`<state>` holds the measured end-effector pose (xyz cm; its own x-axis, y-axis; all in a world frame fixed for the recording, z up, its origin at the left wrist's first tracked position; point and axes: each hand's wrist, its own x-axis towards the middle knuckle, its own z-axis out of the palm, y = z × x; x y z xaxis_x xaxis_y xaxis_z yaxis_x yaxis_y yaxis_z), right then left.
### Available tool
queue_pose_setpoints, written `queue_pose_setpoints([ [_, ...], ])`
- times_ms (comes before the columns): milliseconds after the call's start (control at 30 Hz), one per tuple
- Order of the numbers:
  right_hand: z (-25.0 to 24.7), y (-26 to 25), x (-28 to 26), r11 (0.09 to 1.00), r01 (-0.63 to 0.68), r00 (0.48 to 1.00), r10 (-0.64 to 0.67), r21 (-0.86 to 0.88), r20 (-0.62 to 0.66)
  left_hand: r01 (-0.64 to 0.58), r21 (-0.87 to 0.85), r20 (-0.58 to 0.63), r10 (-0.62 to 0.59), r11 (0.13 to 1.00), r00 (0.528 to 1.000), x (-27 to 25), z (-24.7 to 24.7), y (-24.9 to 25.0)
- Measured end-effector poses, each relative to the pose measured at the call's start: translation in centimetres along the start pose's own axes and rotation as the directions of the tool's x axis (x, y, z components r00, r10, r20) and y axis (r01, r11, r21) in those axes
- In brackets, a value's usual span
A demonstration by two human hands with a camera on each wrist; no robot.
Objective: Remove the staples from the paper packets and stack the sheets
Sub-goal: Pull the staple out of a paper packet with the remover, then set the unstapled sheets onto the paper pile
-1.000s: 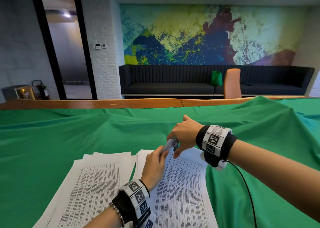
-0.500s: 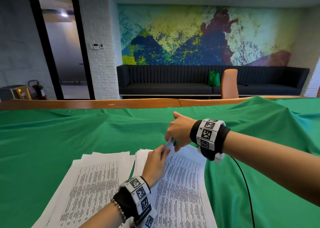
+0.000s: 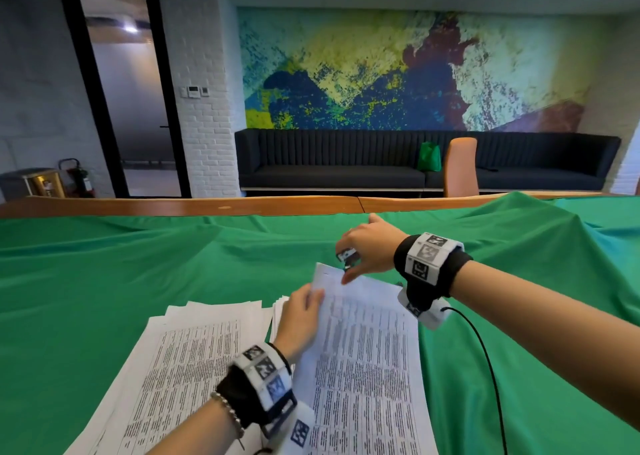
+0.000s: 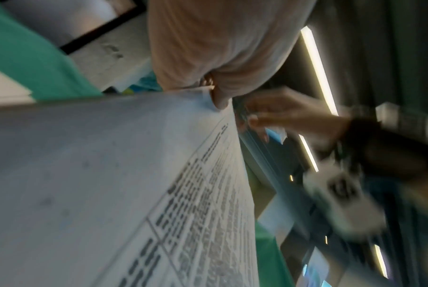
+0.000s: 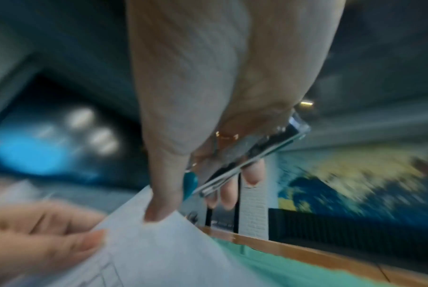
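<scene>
Keep your left hand (image 3: pixel 301 319) pinching the lifted sheet (image 3: pixel 363 343) near its far corner while your right hand (image 3: pixel 367 250), grip closed around the staple remover (image 3: pixel 347 258), pulls straight off.

Green cloth (image 3: pixel 104 264) drapes the wooden-brown tabletop (image 3: pixel 173 207). On the cloth, white sheets (image 3: pixel 363 368) carry dense black print. Behind the tabletop, a dark sofa (image 3: pixel 329 163) sits below a blue, yellow, maroon mural (image 3: pixel 398 70).
</scene>
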<state>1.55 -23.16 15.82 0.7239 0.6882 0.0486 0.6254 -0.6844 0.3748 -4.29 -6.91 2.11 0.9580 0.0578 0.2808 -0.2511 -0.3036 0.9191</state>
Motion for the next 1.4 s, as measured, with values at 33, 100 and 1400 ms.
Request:
queue_pose_setpoints([
  [33,0.5,0.9,-0.2,0.991,-0.08,0.996,0.084,0.103,-0.035,0.04,-0.047,-0.023,-0.041,0.998,0.999,0.5,-1.3,-0.5],
  [100,2.3,2.6,-1.0,0.936,-0.257,0.963,0.269,0.24,-0.018,0.14,-0.148,-0.068,-0.152,0.979,0.986,1.7,-4.2,-1.2],
  [1400,21.4,-1.3,-2.4,0.25,-0.681,0.726,0.353,0.688,0.591,0.579,0.517,-0.026,-0.664,0.631,0.747,1.8,-2.7,-8.2],
])
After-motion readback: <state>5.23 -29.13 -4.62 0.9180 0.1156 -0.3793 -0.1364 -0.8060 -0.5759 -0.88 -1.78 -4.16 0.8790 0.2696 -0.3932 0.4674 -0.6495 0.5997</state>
